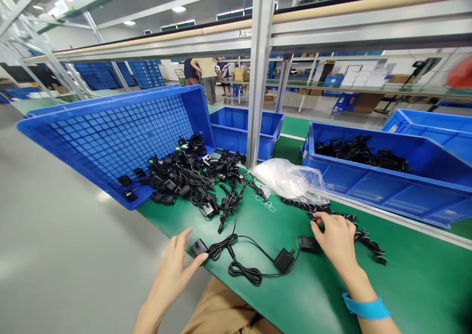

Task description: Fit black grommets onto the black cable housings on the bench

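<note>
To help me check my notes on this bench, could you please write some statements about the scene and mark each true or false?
1. The blue wristband is on the right wrist. True.
2. The large crate on the left stands upright. False: it is tipped, with black cables spilling onto the green bench.
3. White rings lie beside the plastic bag. True.
4. The right hand is gripping a crate's rim. False: its fingertips are at the row of black parts.
5. The left hand is open beside a grey adapter. True.
6. The bin behind the bag holds white boxes. False: black items lie in it.
</note>
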A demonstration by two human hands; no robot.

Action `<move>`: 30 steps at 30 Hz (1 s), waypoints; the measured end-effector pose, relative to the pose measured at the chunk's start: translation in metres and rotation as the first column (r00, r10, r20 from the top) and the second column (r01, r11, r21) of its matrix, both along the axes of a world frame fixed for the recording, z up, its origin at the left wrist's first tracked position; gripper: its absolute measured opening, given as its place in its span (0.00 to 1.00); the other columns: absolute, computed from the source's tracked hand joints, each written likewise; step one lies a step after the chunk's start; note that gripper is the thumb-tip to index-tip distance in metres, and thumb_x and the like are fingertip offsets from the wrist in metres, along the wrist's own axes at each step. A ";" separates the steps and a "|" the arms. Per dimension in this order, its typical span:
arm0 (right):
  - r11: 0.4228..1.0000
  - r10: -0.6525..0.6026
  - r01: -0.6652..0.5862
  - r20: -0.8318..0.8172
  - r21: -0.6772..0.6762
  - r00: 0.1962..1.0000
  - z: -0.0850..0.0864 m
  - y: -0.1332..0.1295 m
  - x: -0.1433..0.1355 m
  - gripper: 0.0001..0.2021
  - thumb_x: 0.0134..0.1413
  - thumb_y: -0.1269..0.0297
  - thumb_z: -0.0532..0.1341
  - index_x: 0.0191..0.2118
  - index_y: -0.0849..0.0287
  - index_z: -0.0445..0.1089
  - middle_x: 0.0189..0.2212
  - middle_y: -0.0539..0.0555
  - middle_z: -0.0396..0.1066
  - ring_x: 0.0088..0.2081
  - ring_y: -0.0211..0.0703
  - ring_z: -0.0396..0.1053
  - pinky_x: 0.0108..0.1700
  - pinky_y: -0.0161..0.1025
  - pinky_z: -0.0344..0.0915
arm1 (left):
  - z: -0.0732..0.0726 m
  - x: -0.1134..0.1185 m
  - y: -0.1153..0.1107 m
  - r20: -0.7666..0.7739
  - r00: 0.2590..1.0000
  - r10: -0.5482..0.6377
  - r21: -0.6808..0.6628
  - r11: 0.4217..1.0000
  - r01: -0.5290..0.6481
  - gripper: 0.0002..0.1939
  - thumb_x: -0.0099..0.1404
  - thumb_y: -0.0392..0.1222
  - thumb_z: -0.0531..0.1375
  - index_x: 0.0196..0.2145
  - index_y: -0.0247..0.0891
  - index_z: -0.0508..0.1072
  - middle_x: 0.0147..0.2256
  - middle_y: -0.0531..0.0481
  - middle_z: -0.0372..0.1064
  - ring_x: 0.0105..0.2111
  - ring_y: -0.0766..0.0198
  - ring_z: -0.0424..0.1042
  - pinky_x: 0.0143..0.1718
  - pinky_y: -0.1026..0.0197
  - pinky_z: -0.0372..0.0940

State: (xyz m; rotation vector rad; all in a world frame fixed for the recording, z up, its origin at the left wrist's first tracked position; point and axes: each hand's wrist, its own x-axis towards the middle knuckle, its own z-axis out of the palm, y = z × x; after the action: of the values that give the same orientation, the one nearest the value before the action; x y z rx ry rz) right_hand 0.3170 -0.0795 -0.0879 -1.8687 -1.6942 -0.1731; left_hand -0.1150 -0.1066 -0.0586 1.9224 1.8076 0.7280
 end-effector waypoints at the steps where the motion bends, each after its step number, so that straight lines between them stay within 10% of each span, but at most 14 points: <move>1: 1.000 0.022 -0.021 -0.035 0.007 0.999 0.004 -0.002 -0.004 0.12 0.59 0.60 0.55 0.43 0.58 0.72 0.33 0.58 0.75 0.40 0.57 0.69 0.49 0.57 0.61 | -0.002 -0.006 0.001 -0.004 1.000 -0.019 -0.080 0.997 0.019 0.29 0.66 0.58 0.60 0.60 0.44 0.63 0.46 0.43 0.67 0.42 0.50 0.73 0.41 0.50 0.70; 8: 0.941 0.296 -0.335 -0.614 0.055 0.732 0.021 -0.018 -0.046 0.16 0.67 0.54 0.57 0.53 0.53 0.74 0.40 0.55 0.72 0.35 0.44 0.71 0.37 0.41 0.70 | -0.007 0.005 0.009 -0.138 0.987 -0.078 -0.084 0.994 0.067 0.20 0.68 0.58 0.57 0.51 0.45 0.71 0.42 0.47 0.69 0.25 0.59 0.72 0.32 0.56 0.67; 12: 0.901 0.337 -0.426 -0.748 0.080 0.572 0.028 -0.026 -0.064 0.16 0.66 0.54 0.58 0.53 0.52 0.75 0.35 0.53 0.71 0.32 0.42 0.70 0.34 0.39 0.71 | -0.005 0.012 0.006 0.149 0.984 -0.094 0.104 0.991 0.079 0.17 0.69 0.52 0.59 0.52 0.48 0.70 0.53 0.44 0.68 0.35 0.57 0.76 0.36 0.57 0.70; 18: 0.879 0.331 -0.441 -0.896 0.179 0.297 0.042 -0.039 -0.086 0.06 0.61 0.59 0.65 0.39 0.54 0.72 0.29 0.49 0.72 0.30 0.39 0.74 0.33 0.34 0.72 | 0.002 0.059 0.008 0.841 0.532 -0.098 0.072 0.995 0.070 0.23 0.67 0.50 0.63 0.56 0.46 0.63 0.44 0.46 0.71 0.45 0.54 0.75 0.51 0.52 0.67; 25: 0.852 0.459 -0.480 -0.738 0.209 0.495 0.051 -0.051 -0.099 0.02 0.61 0.67 0.63 0.38 0.55 0.73 0.33 0.51 0.74 0.29 0.37 0.72 0.32 0.33 0.70 | 0.002 0.117 0.009 0.617 0.730 -0.294 -0.002 0.927 0.375 0.22 0.62 0.44 0.67 0.51 0.43 0.66 0.38 0.52 0.67 0.37 0.62 0.68 0.41 0.62 0.62; 30: 0.768 0.621 -0.583 -0.528 0.264 0.579 0.056 -0.058 -0.105 0.08 0.60 0.75 0.62 0.41 0.56 0.72 0.35 0.52 0.76 0.34 0.38 0.73 0.37 0.34 0.69 | -0.006 0.131 0.004 0.585 0.736 -0.341 -0.001 0.907 0.421 0.17 0.62 0.43 0.66 0.39 0.43 0.58 0.30 0.59 0.62 0.26 0.66 0.62 0.29 0.65 0.58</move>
State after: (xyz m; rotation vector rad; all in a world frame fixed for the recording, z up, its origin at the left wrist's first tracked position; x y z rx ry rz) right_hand 0.2115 -0.1374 -0.0321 -1.0117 -1.7124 0.5836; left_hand 0.0157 -0.1031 -0.0643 1.6599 1.0183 0.8888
